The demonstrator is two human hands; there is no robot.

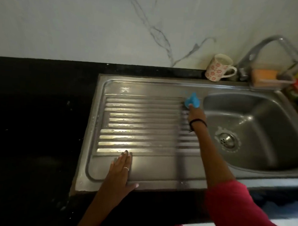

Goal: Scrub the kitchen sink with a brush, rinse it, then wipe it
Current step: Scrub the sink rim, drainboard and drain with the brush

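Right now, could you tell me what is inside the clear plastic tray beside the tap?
The clear plastic tray holds an orange sponge. Its right end is blurred, and whatever lies under the sponge is covered.

The steel sink (159, 167) is set in a black counter, with a ribbed drainboard at left and a basin with drain at right. A blue cloth (192, 100) lies bunched on the drainboard's far right corner, beside the basin.

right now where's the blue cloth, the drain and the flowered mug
blue cloth (192, 100), head view, its bunched middle
drain (227, 139), head view, the metal strainer
flowered mug (216, 69), head view, its patterned side
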